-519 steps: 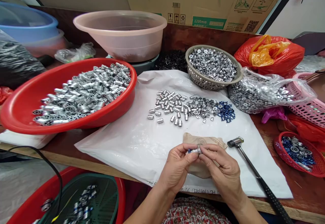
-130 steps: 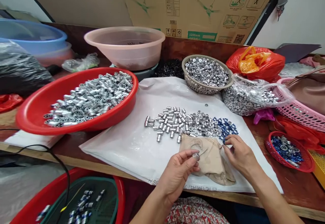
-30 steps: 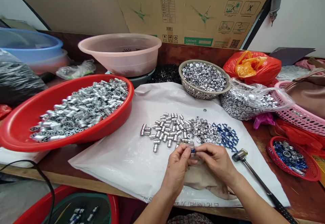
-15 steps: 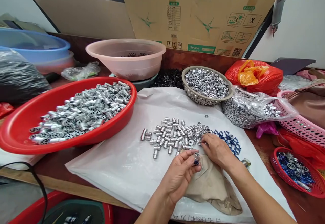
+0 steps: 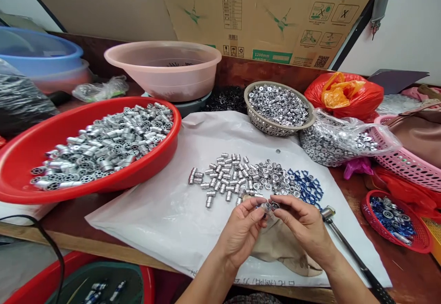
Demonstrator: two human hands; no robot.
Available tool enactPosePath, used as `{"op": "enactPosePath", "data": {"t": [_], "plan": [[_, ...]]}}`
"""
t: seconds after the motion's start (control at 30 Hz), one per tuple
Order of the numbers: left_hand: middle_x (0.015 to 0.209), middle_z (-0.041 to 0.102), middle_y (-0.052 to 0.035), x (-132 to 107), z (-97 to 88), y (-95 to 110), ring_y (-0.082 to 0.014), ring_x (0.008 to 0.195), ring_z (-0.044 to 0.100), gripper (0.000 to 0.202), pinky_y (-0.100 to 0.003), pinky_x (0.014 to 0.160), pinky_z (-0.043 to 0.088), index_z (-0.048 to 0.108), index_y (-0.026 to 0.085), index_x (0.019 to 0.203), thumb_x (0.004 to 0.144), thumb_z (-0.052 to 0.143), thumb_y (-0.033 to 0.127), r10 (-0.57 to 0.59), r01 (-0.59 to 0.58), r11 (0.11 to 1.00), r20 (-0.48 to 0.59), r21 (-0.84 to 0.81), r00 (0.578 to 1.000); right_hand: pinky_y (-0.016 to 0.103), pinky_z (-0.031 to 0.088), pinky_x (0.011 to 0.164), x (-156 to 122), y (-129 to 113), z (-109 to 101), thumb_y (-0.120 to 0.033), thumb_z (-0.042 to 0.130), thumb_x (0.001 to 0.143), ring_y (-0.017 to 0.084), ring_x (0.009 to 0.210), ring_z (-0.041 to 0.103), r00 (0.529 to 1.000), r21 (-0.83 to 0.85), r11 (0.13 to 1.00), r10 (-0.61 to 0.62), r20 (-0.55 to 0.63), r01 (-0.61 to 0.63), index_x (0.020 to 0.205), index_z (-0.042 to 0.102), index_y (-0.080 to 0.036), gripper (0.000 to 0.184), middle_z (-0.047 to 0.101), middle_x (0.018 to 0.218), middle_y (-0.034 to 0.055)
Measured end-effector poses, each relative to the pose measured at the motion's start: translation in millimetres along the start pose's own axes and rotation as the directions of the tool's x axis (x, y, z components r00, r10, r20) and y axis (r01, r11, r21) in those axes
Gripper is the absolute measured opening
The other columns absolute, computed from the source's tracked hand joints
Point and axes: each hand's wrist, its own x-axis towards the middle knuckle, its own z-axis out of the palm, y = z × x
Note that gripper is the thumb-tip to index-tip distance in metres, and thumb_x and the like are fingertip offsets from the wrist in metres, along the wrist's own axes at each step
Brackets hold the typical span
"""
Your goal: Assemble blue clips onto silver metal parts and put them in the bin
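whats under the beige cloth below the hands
The beige cloth lies on the white plastic sheet, below the left hand and right hand. The cloth covers that part of the sheet, so whether anything lies beneath it cannot be seen.

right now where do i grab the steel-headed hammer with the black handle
Take the black grip of the steel-headed hammer at its near end, from your side, with your right hand: the shaft slants toward you over the edge of the white plastic sheet, head pointing away.
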Motion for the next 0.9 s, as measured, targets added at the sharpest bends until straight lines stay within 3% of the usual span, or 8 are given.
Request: {"op": "enactPosePath", "data": {"t": [0.33, 0.57, 0.77, 0.9], "plan": [[0.08, 0.065, -0.0019, -5.4, -1.4, -3.1, -0.0067, 0.065, 0.056, 0.03, -0.017, 0.062, 0.045, 0.069, 0.013, 0.081, 0.055, 0.083, 0.017, 0.033, -0.034, 0.996, 0.013, 0.077, 0.999, 0.027, 0.054, 0.073, 2.4, -13.0, -7.6, -0.025, 0.061, 0.081, 0.017, 0.083, 0.066, 0.996, 0.001, 0.999, -0.039, 0.076, 0.039, 0.099, 0.07, -0.024, 0.02, 0.071, 0.089, 0.0047], [0.083, 0.066, -0.0034, -8.3, -3.5, -1.9, -0.0093, 0.069, 0.058, 0.025, -0.02, 0.064, 0.044, 0.068, 0.015, 0.081, 0.06, 0.08, 0.021, 0.072, -0.083, 0.977, 0.065, 0.194, 0.995, 0.025, 0.054, 0.07, 6.1, -20.4, -15.5, -0.025, 0.064, 0.079, 0.015, 0.077, 0.067, 0.985, -0.01, 0.999, 0.038, 0.171, -0.037, 0.101, 0.07, -0.025, 0.023, 0.073, 0.088, 0.0027], [0.084, 0.067, -0.005, -10.0, -2.0, 1.8, -0.0156, 0.081, 0.059, 0.022, -0.025, 0.072, 0.046, 0.069, 0.015, 0.078, 0.06, 0.079, 0.02, 0.201, -0.235, 0.91, 0.133, 0.341, 0.97, 0.03, 0.055, 0.074, 6.2, -19.0, -16.9, -0.03, 0.065, 0.08, 0.018, 0.082, 0.068, 0.985, -0.015, 0.999, -0.042, 0.165, 0.045, 0.1, 0.071, -0.028, 0.021, 0.074, 0.093, 0.0039], [0.083, 0.067, -0.0054, -9.9, -4.3, 3.2, -0.0167, 0.08, 0.06, 0.021, -0.025, 0.071, 0.047, 0.069, 0.016, 0.078, 0.06, 0.079, 0.02, 0.199, -0.236, 0.892, 0.135, 0.386, 0.971, 0.026, 0.055, 0.069, 6.2, -16.3, -11.9, -0.03, 0.065, 0.08, 0.016, 0.077, 0.068, 0.98, -0.042, 0.987, -0.148, 0.132, 0.154, 0.097, 0.072, -0.025, 0.019, 0.074, 0.086, 0.0027]]}}
